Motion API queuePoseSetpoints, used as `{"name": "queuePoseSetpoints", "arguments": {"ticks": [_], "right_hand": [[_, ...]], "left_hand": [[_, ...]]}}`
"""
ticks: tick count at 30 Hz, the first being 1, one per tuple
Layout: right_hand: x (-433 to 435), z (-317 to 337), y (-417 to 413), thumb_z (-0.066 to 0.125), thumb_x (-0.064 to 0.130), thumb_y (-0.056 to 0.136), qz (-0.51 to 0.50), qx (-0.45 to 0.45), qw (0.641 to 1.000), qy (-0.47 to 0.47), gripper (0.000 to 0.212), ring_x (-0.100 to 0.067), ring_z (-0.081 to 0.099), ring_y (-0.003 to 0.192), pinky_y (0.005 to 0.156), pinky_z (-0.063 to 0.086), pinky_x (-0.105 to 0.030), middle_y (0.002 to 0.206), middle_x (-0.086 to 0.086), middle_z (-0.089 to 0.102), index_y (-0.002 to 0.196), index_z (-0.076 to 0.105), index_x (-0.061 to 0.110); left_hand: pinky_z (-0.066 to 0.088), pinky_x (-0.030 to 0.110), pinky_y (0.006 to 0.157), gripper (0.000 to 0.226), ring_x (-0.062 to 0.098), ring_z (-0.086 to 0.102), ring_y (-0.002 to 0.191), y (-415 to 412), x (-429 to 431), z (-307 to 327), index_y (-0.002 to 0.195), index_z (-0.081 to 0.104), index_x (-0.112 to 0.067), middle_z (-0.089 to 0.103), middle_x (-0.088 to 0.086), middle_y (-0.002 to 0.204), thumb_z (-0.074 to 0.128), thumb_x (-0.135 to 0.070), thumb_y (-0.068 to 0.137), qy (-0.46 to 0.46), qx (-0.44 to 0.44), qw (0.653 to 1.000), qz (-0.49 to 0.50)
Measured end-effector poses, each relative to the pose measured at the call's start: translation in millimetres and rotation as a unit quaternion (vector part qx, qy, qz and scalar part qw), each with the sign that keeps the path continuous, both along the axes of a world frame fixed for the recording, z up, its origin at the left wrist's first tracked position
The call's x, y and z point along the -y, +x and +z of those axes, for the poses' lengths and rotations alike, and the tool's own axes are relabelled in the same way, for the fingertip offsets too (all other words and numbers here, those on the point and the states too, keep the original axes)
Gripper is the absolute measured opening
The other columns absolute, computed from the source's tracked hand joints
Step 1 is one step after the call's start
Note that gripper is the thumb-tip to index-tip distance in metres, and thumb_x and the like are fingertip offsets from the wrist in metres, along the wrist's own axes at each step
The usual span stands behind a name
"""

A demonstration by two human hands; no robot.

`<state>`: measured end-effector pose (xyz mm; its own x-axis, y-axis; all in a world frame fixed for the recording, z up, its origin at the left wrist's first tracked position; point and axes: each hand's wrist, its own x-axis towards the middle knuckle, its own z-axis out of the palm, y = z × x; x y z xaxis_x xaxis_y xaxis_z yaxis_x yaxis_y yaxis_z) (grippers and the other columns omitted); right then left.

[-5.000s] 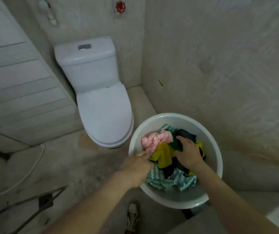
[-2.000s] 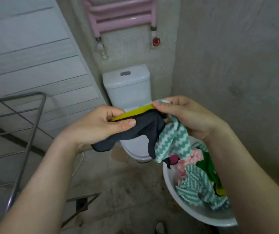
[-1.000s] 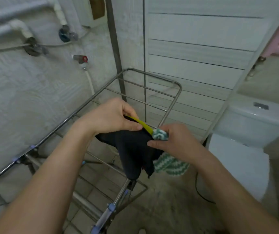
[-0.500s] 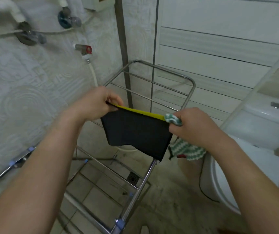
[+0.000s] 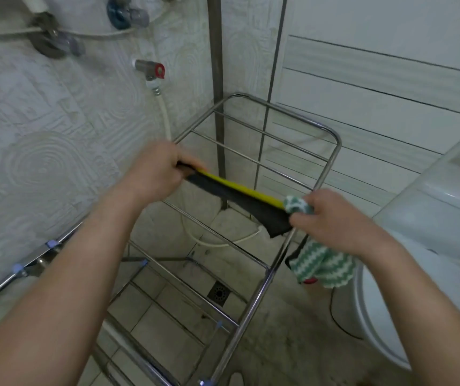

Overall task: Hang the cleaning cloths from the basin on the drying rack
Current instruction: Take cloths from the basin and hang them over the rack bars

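The dark cleaning cloth (image 5: 240, 200), edged in yellow along its top, was stretched almost flat between both hands above the drying rack (image 5: 331, 162), over the rails near the rack's middle and not yet touching them. The left hand (image 5: 156, 174) had its fingers curled tight on the corner at the cloth's ten o'clock end. The right hand (image 5: 331, 218) pinched the corner at the four o'clock end and also clutched a green-and-white cloth (image 5: 320, 267), which hung bunched at six o'clock below that fist.

Both cloths looked light, thin and limp. The dark one sagged only slightly under the pull, so it would probably fold over a rail of its own accord and stay put once half of it hung down each side. The two top corners seemed the sensible hold, since they kept the edge straight for draping. The bundled green cloth would likely crowd the right hand's release.

The basin was out of view, so what remained in it could not be told. The visible rack rails carried nothing. A toilet (image 5: 432, 218) stood at three o'clock, beside the rack.
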<state>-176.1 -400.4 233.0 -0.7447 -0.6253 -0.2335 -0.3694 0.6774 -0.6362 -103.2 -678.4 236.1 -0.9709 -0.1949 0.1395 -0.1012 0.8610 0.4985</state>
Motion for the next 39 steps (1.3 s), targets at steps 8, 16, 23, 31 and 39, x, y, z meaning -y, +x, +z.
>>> {"name": "queuePoseSetpoints", "arguments": {"ticks": [8,16,23,31,39], "right_hand": [[8.9,-96.9,71.4,0.045,0.035,0.092,0.134,-0.088,0.971,0.176,0.017,-0.025,0.056,0.073,0.060,0.040,-0.033,0.075,-0.003,0.054,0.083,0.050,0.021],[13.6,-120.0,96.6,0.041,0.035,0.098,0.209,-0.100,0.960,0.159,0.018,-0.028,0.050,0.071,0.048,0.026,-0.030,0.087,-0.010,0.061,0.099,0.047,0.018],[6.8,-137.1,98.7,0.042,0.042,0.098,0.108,-0.008,0.991,0.073,0.027,-0.018,0.048,0.067,0.057,0.038,-0.030,0.074,0.003,0.055,0.100,0.059,0.021],[-2.9,-139.4,46.0,0.064,0.037,0.088,-0.122,-0.017,0.992,0.023,0.036,-0.014,0.048,0.049,0.049,0.038,-0.029,0.053,0.004,0.050,0.059,0.051,0.019],[8.4,-144.7,44.3,0.060,0.044,0.089,-0.055,-0.065,0.991,0.106,0.032,-0.014,0.053,0.053,0.051,0.045,-0.028,0.058,0.002,0.058,0.068,0.062,0.020]], "left_hand": [[0.042,0.019,0.080,0.029,0.015,0.066,0.098,38.3,7.0,-101.7,0.094,0.077,-0.026,0.074,-0.006,0.100,0.062,-0.003,0.083,-0.062,0.177,0.980,-0.072],[0.032,0.029,0.094,0.034,0.016,0.056,0.105,47.3,-2.6,-118.3,0.110,0.068,-0.036,0.064,-0.007,0.109,0.058,-0.013,0.088,-0.225,0.254,0.934,-0.112],[0.044,0.037,0.088,0.028,0.025,0.055,0.107,47.0,-10.6,-139.2,0.103,0.065,-0.020,0.063,0.006,0.107,0.052,-0.008,0.082,-0.261,0.311,0.911,-0.071],[0.041,0.038,0.100,0.032,0.031,0.050,0.121,26.6,-23.1,-146.9,0.120,0.064,-0.017,0.059,0.008,0.130,0.062,-0.021,0.089,-0.093,0.087,0.991,-0.025],[0.046,0.033,0.087,0.023,0.024,0.059,0.108,20.0,-19.5,-155.9,0.112,0.070,-0.023,0.068,0.000,0.114,0.060,-0.027,0.091,-0.077,0.079,0.994,-0.025]]}}
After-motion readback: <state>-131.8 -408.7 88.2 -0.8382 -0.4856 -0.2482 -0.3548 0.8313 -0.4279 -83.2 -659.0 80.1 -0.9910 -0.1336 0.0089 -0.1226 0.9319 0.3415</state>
